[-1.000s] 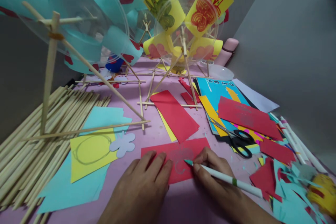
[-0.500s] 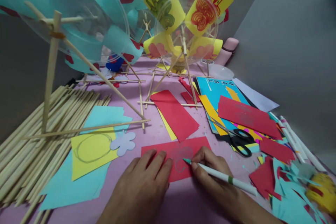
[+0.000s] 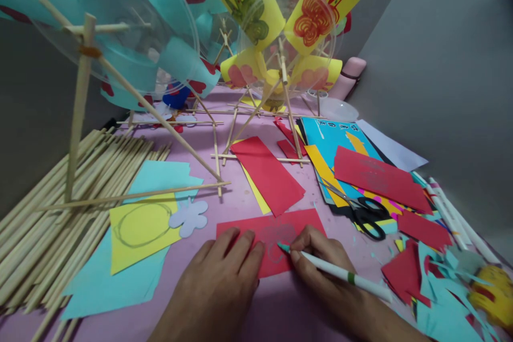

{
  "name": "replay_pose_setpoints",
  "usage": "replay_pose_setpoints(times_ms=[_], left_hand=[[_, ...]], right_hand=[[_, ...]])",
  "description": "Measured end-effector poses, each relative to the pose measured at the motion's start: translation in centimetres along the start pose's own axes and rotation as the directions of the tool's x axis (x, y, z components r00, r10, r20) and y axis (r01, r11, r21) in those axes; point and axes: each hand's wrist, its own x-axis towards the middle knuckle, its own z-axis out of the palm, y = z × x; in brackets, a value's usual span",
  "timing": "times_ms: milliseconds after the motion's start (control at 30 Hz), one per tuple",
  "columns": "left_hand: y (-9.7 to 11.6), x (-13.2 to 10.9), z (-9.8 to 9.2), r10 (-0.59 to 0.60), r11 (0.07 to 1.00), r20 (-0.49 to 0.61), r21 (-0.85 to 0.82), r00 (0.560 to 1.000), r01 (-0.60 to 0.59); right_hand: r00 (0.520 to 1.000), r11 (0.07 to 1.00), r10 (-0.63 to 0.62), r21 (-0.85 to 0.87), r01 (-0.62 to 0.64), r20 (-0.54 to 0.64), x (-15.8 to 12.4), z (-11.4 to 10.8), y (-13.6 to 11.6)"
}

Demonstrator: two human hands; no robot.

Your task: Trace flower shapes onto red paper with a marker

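Observation:
A red paper rectangle (image 3: 236, 227) lies on the pink-purple tabletop (image 3: 212, 160) in front of me, with a faint butterfly-like outline drawn on it. My left hand (image 3: 224, 272) rests flat over the paper's left part, fingers stretched out. A white marker (image 3: 340, 271) with a green band and a green tip is pinched in my right hand (image 3: 324, 262). Its tip is at the drawn outline. Just beyond lie another red paper strip (image 3: 268, 173) and, to the left, a pale lilac flower cutout (image 3: 189, 219) on a yellow sheet with a pencilled oval (image 3: 144, 230).
Bamboo sticks (image 3: 80, 197) are piled at left. Stick-framed wheels, one with blue paper (image 3: 168, 5) and one with yellow paper (image 3: 256, 16), stand behind. Black-handled scissors (image 3: 366, 211), several markers (image 3: 449, 211) and paper scraps (image 3: 441, 299) lie at right.
The marker tip has shifted slightly left over the drawing. My left hand stays in place on the red paper.

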Motion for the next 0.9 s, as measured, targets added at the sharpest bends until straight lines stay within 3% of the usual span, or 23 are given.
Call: replay_pose_setpoints(times_ms=[900], left_hand=[[0.04, 0.02, -0.32, -0.010, 1.000, 0.053, -0.025, 0.999, 0.011]], right_hand=[[0.997, 1.000, -0.023, -0.006, 0.024, 0.071, 0.05, -0.24, -0.34]])
